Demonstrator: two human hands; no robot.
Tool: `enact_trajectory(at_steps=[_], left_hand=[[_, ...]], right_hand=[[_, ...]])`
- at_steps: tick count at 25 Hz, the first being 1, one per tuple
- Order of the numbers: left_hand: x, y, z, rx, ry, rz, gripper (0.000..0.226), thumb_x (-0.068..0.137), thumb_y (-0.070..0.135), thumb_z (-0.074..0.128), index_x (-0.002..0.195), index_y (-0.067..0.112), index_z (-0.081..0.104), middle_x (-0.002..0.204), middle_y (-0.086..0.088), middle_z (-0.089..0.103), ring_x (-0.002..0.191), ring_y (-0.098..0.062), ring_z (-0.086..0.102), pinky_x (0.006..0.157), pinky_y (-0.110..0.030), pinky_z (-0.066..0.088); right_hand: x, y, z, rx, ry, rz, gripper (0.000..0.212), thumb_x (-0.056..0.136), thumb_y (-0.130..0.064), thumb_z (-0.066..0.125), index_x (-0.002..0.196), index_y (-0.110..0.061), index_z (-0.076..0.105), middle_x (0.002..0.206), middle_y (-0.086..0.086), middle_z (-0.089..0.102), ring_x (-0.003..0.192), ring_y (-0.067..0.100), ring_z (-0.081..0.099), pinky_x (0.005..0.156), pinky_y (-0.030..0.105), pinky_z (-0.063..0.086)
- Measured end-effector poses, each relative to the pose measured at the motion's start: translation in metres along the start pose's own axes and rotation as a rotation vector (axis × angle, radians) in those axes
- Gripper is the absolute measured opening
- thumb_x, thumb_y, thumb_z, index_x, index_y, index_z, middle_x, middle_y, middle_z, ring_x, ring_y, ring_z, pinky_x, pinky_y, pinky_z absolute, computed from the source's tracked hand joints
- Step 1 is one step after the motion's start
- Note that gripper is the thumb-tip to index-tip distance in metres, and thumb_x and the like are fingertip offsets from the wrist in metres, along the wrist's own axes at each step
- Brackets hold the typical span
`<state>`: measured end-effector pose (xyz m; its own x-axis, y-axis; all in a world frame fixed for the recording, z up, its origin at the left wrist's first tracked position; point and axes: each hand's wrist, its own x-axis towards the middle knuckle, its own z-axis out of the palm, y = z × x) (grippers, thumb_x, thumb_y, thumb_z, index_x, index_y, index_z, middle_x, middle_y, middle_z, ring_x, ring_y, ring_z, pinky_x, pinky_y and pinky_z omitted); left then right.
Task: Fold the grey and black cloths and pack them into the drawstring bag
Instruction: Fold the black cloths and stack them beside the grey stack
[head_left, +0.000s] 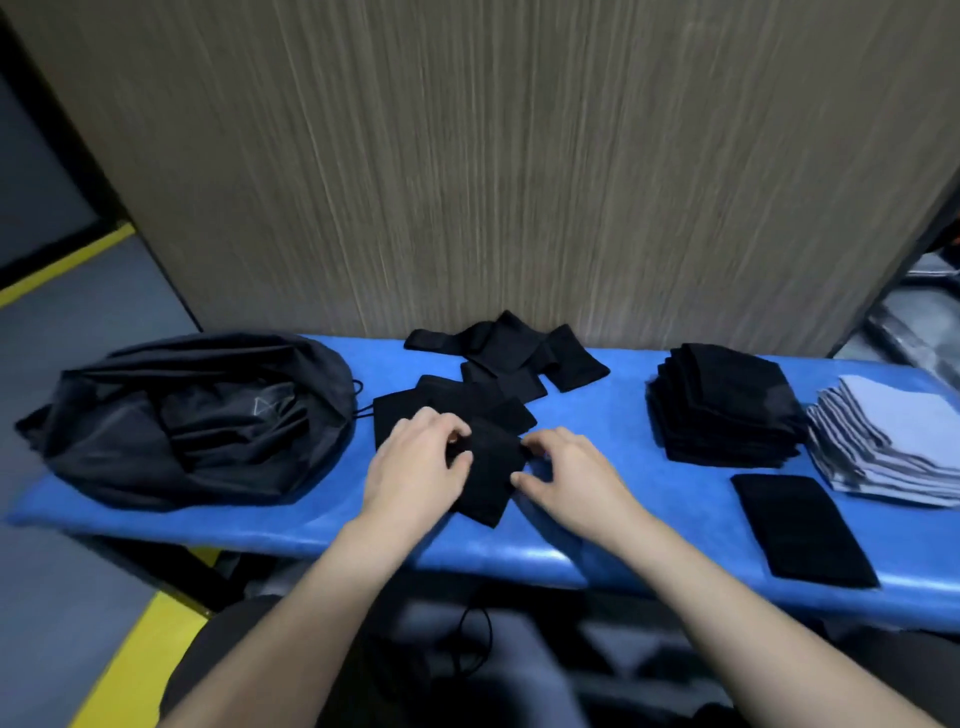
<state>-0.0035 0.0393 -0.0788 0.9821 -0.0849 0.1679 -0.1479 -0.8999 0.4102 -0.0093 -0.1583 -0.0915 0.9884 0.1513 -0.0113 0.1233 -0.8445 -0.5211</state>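
Observation:
A small folded black cloth (485, 480) lies at the middle of the blue table (597, 525). My left hand (415, 467) pinches its left edge with curled fingers. My right hand (563, 470) pinches its right edge. Behind it lies a loose heap of folded black cloths (511, 364). The black drawstring bag (187, 415) sits crumpled at the table's left end. At the right stand a stack of black cloths (722, 405) and a stack of grey cloths (893, 441).
A single flat black cloth (802, 530) lies near the front right edge. A wood-grain panel (493, 156) rises right behind the table. The floor at the left has yellow stripes (135, 665). A black cord (475, 639) hangs below the front edge.

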Motion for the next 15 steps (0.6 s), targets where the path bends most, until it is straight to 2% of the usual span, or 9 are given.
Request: enact_trajectory(at_steps=[3, 6, 8, 10, 12, 15], left_hand=[[-0.009, -0.032, -0.001, 0.018, -0.025, -0.062, 0.049, 0.088, 0.048, 0.068, 0.132, 0.032, 0.055, 0.122, 0.012, 0.048, 0.117, -0.016, 0.046, 0.095, -0.034, 0.046], [-0.014, -0.04, 0.004, 0.023, -0.051, -0.05, 0.07, 0.082, 0.058, 0.07, 0.142, 0.031, 0.047, 0.125, 0.012, 0.044, 0.115, -0.015, 0.043, 0.093, -0.031, 0.046], [-0.012, -0.042, 0.005, 0.021, -0.039, -0.044, 0.067, 0.081, 0.055, 0.073, 0.138, 0.03, 0.05, 0.121, 0.013, 0.045, 0.112, -0.014, 0.043, 0.093, -0.03, 0.045], [-0.009, -0.042, 0.005, -0.004, -0.029, -0.047, 0.057, 0.079, 0.052, 0.077, 0.127, 0.03, 0.056, 0.115, 0.013, 0.046, 0.109, -0.013, 0.042, 0.092, -0.029, 0.044], [-0.008, -0.036, 0.006, -0.068, -0.032, -0.033, 0.052, 0.077, 0.05, 0.078, 0.12, 0.032, 0.056, 0.112, 0.015, 0.046, 0.109, -0.012, 0.041, 0.09, -0.028, 0.042], [-0.009, -0.025, 0.005, -0.192, -0.039, 0.012, 0.047, 0.077, 0.044, 0.08, 0.116, 0.034, 0.055, 0.114, 0.019, 0.048, 0.109, -0.009, 0.041, 0.092, -0.029, 0.041]], right_hand=[[0.011, -0.006, 0.013, -0.067, 0.033, 0.071, 0.06, 0.086, -0.057, 0.063, 0.135, -0.023, 0.054, 0.122, 0.0, 0.051, 0.116, 0.025, 0.043, 0.102, 0.037, 0.038], [0.018, -0.011, 0.017, -0.13, 0.041, 0.116, 0.057, 0.08, -0.062, 0.065, 0.123, -0.025, 0.056, 0.115, -0.001, 0.046, 0.113, 0.025, 0.04, 0.099, 0.036, 0.037], [0.018, -0.013, 0.019, -0.081, 0.062, 0.122, 0.041, 0.078, -0.053, 0.071, 0.105, -0.027, 0.054, 0.106, -0.003, 0.046, 0.108, 0.024, 0.041, 0.094, 0.034, 0.036], [0.017, -0.012, 0.017, 0.081, 0.08, 0.134, 0.03, 0.078, -0.037, 0.074, 0.09, -0.026, 0.049, 0.096, -0.004, 0.053, 0.101, 0.023, 0.045, 0.088, 0.035, 0.039], [0.016, -0.007, 0.01, 0.307, 0.069, 0.173, 0.028, 0.08, -0.022, 0.074, 0.083, -0.025, 0.047, 0.087, 0.001, 0.063, 0.091, 0.023, 0.054, 0.081, 0.038, 0.045], [0.012, 0.005, -0.007, 0.512, 0.083, 0.245, 0.021, 0.081, -0.016, 0.068, 0.082, -0.024, 0.048, 0.085, 0.01, 0.068, 0.071, 0.022, 0.059, 0.069, 0.043, 0.053]])
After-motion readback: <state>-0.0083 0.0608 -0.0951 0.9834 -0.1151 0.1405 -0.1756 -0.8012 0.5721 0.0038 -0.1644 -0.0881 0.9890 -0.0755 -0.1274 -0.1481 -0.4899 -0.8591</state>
